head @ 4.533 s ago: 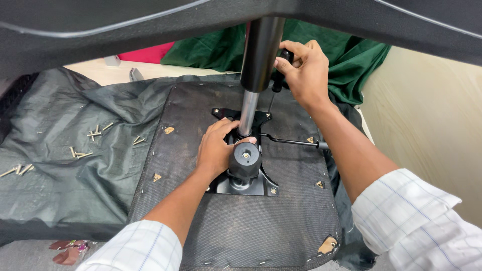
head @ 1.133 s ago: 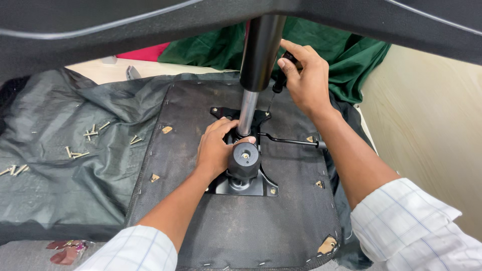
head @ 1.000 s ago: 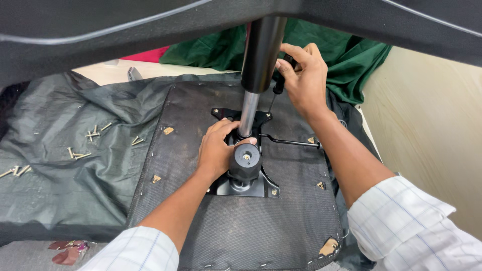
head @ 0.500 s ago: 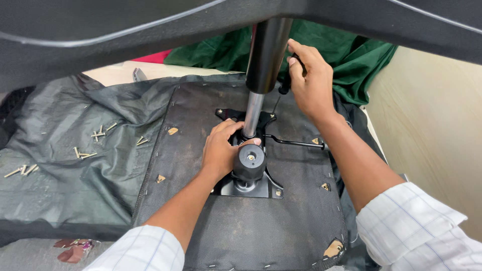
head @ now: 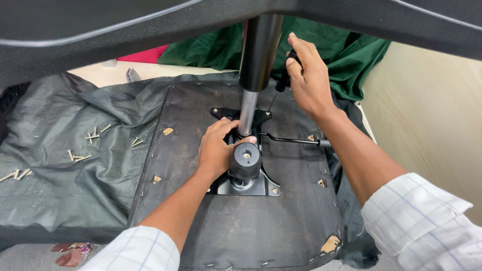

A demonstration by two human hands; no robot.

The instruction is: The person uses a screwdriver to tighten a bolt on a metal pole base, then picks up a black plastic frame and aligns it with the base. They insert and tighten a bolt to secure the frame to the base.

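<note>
left hand (head: 217, 150) cupped low by the gas cylinder (head: 256, 65), fingers curled, right hand (head: 307, 78) raised beside it, gripping

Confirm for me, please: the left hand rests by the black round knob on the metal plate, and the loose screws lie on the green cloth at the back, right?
Not quite. In the head view the loose screws lie on the dark grey fabric to the left, not on the green cloth. The left hand does rest by the black round knob on the metal plate.
</note>
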